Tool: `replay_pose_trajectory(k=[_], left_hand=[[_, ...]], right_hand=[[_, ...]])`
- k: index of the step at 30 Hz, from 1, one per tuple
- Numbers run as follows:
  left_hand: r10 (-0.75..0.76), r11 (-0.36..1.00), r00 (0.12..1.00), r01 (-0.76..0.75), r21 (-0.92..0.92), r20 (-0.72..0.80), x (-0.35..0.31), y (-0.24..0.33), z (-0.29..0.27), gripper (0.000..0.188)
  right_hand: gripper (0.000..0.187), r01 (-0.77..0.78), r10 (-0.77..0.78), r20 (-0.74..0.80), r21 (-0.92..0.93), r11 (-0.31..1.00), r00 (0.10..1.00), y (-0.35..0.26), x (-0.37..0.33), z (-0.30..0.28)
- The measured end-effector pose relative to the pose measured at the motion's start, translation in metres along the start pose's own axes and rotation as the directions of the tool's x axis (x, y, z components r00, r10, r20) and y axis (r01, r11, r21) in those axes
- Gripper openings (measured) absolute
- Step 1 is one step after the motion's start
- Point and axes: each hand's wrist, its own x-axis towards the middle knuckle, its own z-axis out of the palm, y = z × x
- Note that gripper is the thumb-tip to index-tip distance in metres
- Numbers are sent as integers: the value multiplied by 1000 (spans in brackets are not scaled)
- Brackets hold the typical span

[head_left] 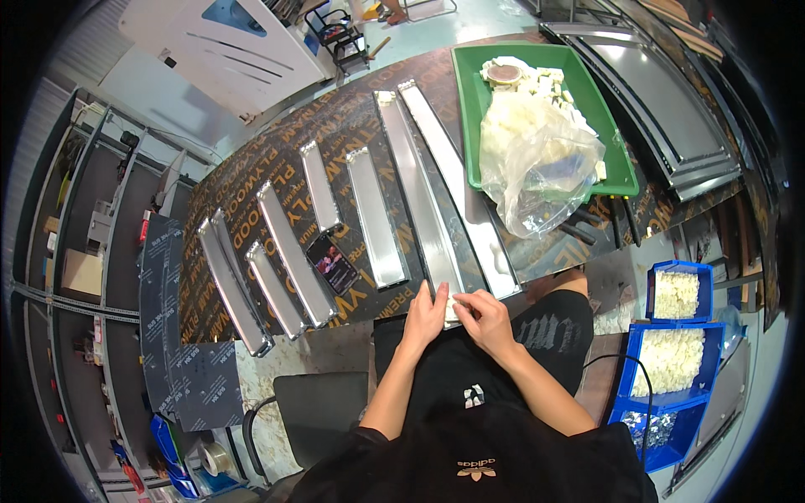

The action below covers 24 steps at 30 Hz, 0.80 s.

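A long, shallow metal channel (426, 201) lies lengthwise on the table, its near end jutting over the front edge toward my lap. Around that end's left side my left hand (426, 318) is closed, thumb along the top. My right hand (486, 322) is closed in a pinch at the same end, fingertips on a small white piece (454, 305); fingers partly hide it. Directly right lies another long metal channel (457, 172). To the left rests a shorter, wider channel (375, 218) with white bits at its far end.
Several other metal channels (293, 251) and a phone (333, 265) lie leftward on the plywood table (243, 180). A green tray (625, 159) holds white pieces and a plastic bag (537, 159). Blue bins (713, 331) stand at right, a chair (323, 411) at lower left, metal frames (662, 109) at far right.
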Motion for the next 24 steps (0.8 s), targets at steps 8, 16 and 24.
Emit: replay_pose_trajectory(k=[8, 16, 24], left_hand=[[190, 968, 965, -154, 198, -181, -2, 22, -18, 58], [428, 901, 904, -427, 72, -1, -3, 56, -16, 10], [285, 958, 307, -103, -266, 908, -40, 14, 28, 40]], right_hand=[[19, 58, -58, -9, 15, 998, 998, 9, -6, -10], [18, -62, 65, -8, 161, 985, 998, 12, -7, -12], [43, -264, 184, 277, 285, 922, 943, 27, -9, -30]])
